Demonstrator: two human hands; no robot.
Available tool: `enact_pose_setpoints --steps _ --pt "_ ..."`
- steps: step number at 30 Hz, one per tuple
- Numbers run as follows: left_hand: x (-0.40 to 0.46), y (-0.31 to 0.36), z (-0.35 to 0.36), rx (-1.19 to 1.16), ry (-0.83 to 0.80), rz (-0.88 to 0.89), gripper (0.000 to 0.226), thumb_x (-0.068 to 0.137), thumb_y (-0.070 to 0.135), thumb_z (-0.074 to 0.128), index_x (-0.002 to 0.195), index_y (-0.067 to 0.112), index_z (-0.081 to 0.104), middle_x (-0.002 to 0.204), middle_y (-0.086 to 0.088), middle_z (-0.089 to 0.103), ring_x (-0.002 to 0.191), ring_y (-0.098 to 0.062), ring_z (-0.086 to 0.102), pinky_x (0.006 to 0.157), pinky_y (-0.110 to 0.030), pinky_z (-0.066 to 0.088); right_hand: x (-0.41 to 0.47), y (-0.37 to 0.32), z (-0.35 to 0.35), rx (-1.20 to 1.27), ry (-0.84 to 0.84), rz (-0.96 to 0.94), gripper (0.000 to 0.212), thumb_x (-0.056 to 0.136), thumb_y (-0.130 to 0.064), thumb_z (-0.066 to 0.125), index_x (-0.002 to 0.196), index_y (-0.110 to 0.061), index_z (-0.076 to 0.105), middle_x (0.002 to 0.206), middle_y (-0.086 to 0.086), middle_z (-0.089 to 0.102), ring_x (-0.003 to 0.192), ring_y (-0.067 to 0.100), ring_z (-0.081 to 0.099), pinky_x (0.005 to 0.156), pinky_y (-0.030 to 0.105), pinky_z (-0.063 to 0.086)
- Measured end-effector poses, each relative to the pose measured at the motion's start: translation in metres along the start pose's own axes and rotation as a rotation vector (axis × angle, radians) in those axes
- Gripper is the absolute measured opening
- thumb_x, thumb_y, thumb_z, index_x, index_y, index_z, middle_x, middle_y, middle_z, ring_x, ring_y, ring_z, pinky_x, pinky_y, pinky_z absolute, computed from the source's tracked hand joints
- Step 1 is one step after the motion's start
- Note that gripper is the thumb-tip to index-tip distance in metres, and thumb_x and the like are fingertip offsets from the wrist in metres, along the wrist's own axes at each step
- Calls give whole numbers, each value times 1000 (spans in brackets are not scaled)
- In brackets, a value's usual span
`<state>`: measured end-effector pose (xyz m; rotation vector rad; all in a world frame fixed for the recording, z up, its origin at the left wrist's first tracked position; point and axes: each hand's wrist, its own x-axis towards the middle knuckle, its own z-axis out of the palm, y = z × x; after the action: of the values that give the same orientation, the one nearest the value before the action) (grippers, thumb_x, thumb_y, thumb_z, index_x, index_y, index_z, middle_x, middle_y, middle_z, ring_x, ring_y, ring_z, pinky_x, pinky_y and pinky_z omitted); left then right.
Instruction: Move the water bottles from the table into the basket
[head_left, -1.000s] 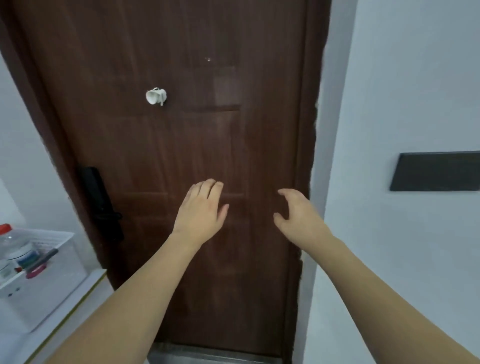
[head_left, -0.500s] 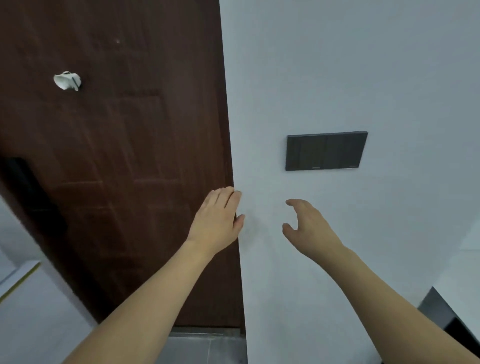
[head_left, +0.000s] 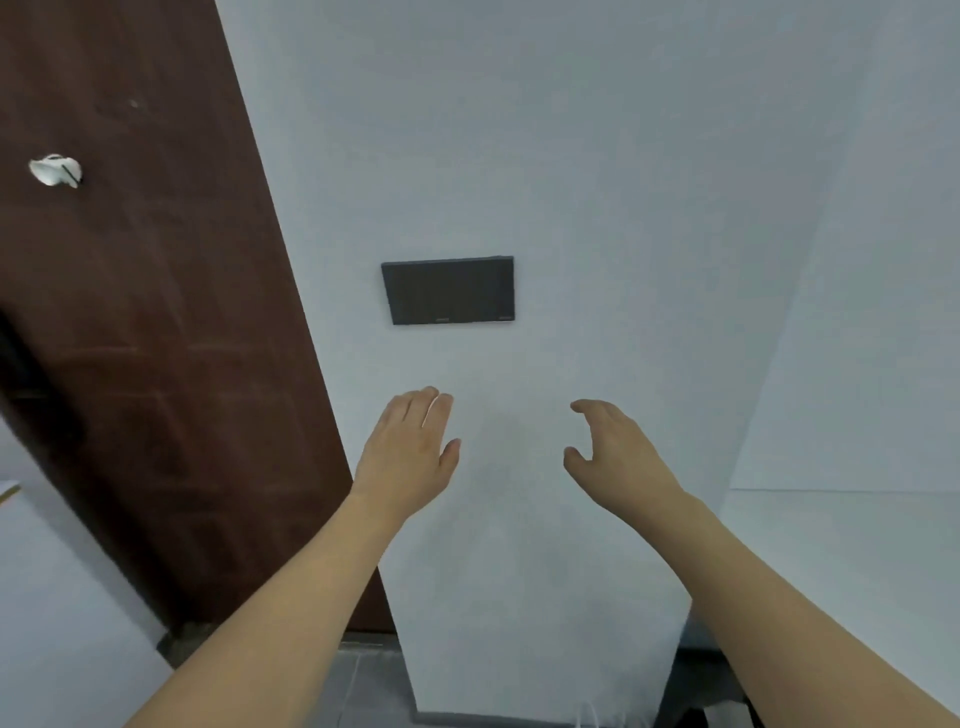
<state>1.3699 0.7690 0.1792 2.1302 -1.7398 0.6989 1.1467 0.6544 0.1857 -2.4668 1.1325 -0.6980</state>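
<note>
No water bottle, table or basket shows in the head view. My left hand (head_left: 410, 449) is raised in front of a white wall, palm forward, fingers together and extended, holding nothing. My right hand (head_left: 615, 452) is raised beside it, about a hand's width to the right, fingers curved and apart from the thumb, also holding nothing. Both forearms reach up from the bottom of the frame.
A dark brown door (head_left: 130, 338) fills the left side, with a small white hook (head_left: 54, 170) on it. A black rectangular wall panel (head_left: 448, 290) hangs on the white wall (head_left: 597, 182) above my hands. Grey floor (head_left: 363, 680) shows at the bottom.
The view has swung to the right: the door slid left, the white box with bottles at the lower left left the frame, and the wall panel came to the centre. Both hands stay raised, holding nothing.
</note>
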Motion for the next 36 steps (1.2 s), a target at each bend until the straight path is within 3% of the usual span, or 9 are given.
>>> enact_pose_setpoints --steps 17,29,36 --pt "18 220 9 -153 -10 20 51 91 28 65 133 0 55 137 -19 54 125 -38 51 108 -46 41 -62 158 -113 -3 0 69 58 93 -23 56 147 -13 37 152 3 39 139 21 36 107 28 29" --pt "14 409 8 -120 -78 -116 51 93 29 62 136 2 52 142 -18 51 130 -36 47 108 -46 42 -130 328 -207 42 -105 55 59 93 -23 56 147 -12 37 153 4 39 139 23 36 110 34 30" --pt "29 469 23 -106 -126 -117 53 96 30 58 140 3 48 146 -16 47 134 -34 44 112 -42 36 -135 381 -240 51 -108 37 58 93 -22 55 147 -12 37 153 4 38 140 23 35 110 32 29"
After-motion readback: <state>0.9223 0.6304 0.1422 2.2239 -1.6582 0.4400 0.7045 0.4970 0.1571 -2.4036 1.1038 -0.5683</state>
